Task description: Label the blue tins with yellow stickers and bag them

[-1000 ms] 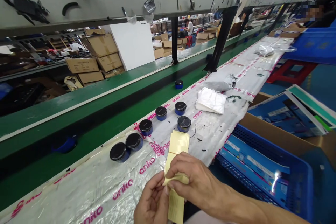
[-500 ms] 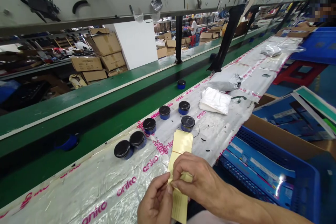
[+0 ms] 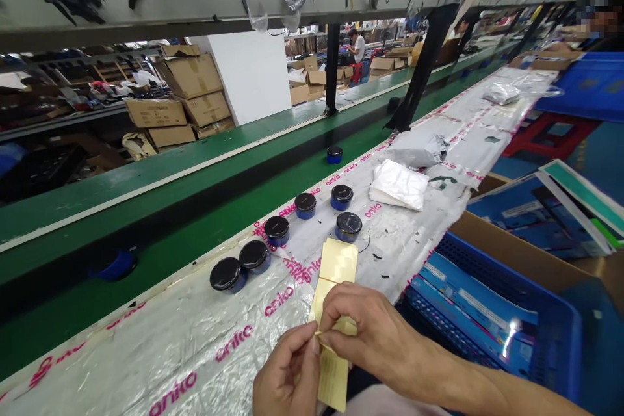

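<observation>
A yellow label strip (image 3: 338, 261) lies at the table's near edge, partly under both hands. My left hand (image 3: 291, 367) is closed, its thumb and forefinger pinching at the strip's left side. Thumb and forefinger of my right hand (image 3: 365, 331) are pinched over the strip, touching the left fingertips. A tiny pale piece shows between the fingertips; its shape is too small to tell. Just beyond the strip stands a round jar with a black lid (image 3: 348, 226). Several similar jars with blue bases, among them a front-left jar (image 3: 228, 274), stand on the plastic-covered table.
A green conveyor (image 3: 195, 214) runs behind the table (image 3: 185, 344), carrying a jar (image 3: 334, 155) and a blue piece (image 3: 114, 265). White cloths (image 3: 398, 185) lie beyond the jars. At right is a blue basket (image 3: 565, 338) holding blue printed sheets. A seated person (image 3: 358, 47) is far back.
Both hands stay pinched at the strip with hardly any movement. The view has shifted slightly, so the surroundings sit a little differently in the frame.
</observation>
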`<state>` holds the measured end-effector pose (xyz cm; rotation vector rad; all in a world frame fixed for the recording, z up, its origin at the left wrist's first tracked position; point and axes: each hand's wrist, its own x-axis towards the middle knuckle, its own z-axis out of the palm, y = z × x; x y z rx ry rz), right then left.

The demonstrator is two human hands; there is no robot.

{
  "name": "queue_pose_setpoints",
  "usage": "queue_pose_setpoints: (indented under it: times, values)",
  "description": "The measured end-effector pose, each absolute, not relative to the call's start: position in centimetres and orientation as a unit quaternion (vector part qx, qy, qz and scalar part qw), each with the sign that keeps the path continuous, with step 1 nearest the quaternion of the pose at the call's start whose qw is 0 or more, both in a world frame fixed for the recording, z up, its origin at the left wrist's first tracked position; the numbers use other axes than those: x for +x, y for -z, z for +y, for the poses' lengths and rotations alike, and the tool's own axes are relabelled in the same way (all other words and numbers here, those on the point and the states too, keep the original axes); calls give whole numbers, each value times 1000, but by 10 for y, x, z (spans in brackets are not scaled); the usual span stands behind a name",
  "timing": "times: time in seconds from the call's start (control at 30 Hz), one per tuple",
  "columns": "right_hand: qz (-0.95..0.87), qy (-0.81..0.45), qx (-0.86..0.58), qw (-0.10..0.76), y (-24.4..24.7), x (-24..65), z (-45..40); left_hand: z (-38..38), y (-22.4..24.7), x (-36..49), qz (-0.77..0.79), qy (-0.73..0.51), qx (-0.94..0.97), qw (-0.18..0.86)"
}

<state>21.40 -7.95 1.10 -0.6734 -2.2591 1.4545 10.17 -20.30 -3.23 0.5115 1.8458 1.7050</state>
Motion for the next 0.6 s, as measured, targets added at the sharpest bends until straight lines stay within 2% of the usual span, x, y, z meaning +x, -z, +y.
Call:
queue_pose_setpoints:
  times: [0.6]
  values:
    - [-803, -509, -265, 159, -12, 217, -79, -207, 49, 105, 695, -627, 227, 267]
